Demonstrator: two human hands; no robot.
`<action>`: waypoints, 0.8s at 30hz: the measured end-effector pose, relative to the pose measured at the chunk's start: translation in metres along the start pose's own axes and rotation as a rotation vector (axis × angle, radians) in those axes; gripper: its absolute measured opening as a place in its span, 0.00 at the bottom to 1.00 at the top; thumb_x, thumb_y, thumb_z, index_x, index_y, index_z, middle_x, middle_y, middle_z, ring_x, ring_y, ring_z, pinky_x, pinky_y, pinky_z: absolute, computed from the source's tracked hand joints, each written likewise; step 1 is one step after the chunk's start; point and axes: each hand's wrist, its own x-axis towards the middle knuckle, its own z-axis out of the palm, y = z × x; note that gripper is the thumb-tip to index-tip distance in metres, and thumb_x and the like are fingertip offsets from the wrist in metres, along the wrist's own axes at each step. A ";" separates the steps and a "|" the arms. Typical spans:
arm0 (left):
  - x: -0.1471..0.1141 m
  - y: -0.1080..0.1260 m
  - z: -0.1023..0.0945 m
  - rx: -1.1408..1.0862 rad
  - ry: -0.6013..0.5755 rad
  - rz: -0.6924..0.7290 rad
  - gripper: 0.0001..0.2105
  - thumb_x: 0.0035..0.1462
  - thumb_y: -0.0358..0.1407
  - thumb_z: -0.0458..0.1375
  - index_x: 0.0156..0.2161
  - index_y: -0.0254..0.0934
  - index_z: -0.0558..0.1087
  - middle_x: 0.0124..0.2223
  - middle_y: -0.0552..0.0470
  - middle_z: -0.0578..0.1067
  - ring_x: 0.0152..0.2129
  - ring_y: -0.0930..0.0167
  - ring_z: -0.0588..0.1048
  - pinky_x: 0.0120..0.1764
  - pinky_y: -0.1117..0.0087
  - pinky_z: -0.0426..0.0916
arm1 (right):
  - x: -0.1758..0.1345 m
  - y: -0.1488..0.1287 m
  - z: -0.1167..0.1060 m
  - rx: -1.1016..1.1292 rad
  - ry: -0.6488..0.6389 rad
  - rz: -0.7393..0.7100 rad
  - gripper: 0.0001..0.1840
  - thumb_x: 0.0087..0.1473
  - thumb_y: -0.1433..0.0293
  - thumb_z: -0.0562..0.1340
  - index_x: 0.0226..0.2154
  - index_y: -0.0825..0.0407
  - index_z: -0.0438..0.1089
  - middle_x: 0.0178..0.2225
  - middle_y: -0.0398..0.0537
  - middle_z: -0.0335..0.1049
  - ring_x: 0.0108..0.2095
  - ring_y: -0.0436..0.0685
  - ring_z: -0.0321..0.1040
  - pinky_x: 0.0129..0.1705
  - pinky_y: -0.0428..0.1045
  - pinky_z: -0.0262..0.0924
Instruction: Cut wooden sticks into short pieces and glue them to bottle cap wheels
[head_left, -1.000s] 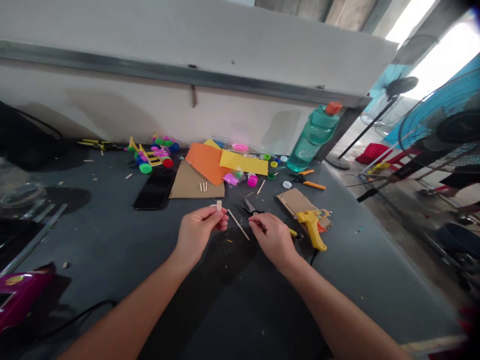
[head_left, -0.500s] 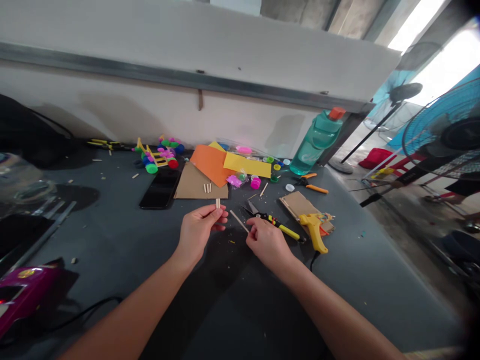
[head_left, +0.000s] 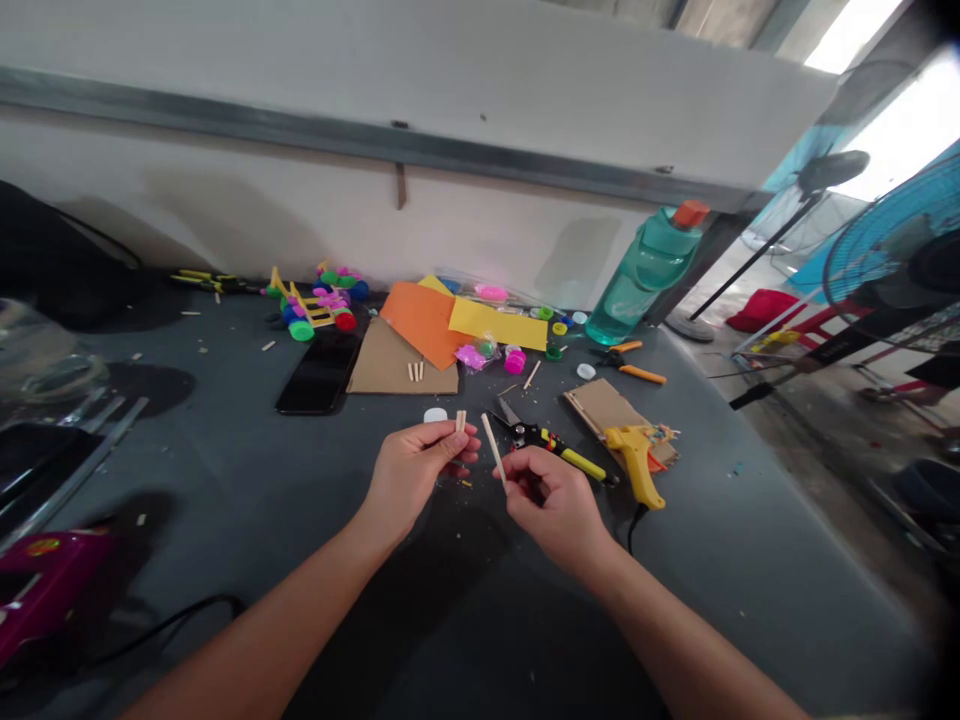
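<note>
Between thumb and fingers, my left hand (head_left: pixel 420 470) pinches short wooden sticks (head_left: pixel 460 421) side by side, their tops poking up. My right hand (head_left: pixel 551 497) grips a longer wooden stick (head_left: pixel 493 447) near its lower end; it tilts up toward the left hand without touching it. A white bottle cap (head_left: pixel 435 414) lies just behind my left fingers. Pruning shears (head_left: pixel 559 447) with yellow-and-black handles rest beyond my right hand, blades apart. Several short stick pieces (head_left: pixel 415 372) lie on a cardboard sheet (head_left: pixel 375 365) partly covered by orange paper (head_left: pixel 424 325).
A yellow glue gun (head_left: pixel 637 465) rests on cardboard (head_left: pixel 600 405) at right. Behind are orange-handled pliers (head_left: pixel 641 374), a teal bottle (head_left: pixel 645 270), yellow paper (head_left: pixel 499 323) and loose caps. Toward the left are a phone (head_left: pixel 319 375), a colourful toy (head_left: pixel 319 305) and a magenta device (head_left: pixel 60 580).
My left hand has shifted right with its sticks, uncovering the white cap. My right hand has turned, and its stick stands more upright. The view has shifted slightly.
</note>
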 end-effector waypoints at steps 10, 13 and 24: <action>-0.002 -0.002 0.000 -0.112 -0.156 -0.173 0.10 0.49 0.37 0.61 0.35 0.32 0.75 0.31 0.48 0.76 0.26 0.73 0.75 0.28 0.73 0.70 | 0.003 0.002 -0.006 0.222 -0.009 0.101 0.04 0.51 0.68 0.57 0.30 0.51 0.65 0.24 0.42 0.64 0.19 0.46 0.55 0.20 0.44 0.49; -0.002 -0.004 -0.001 -0.125 -0.208 -0.207 0.10 0.49 0.37 0.61 0.35 0.32 0.75 0.29 0.49 0.76 0.24 0.74 0.74 0.28 0.74 0.69 | 0.004 0.001 -0.006 0.338 -0.004 0.160 0.08 0.50 0.67 0.58 0.36 0.50 0.65 0.25 0.41 0.65 0.17 0.45 0.54 0.17 0.43 0.49; 0.002 -0.008 -0.003 -0.145 -0.257 -0.293 0.10 0.49 0.36 0.62 0.36 0.31 0.75 0.31 0.47 0.77 0.26 0.73 0.75 0.28 0.74 0.71 | 0.001 0.001 -0.013 0.328 0.040 0.024 0.12 0.51 0.65 0.60 0.39 0.50 0.65 0.33 0.48 0.72 0.25 0.49 0.65 0.24 0.45 0.58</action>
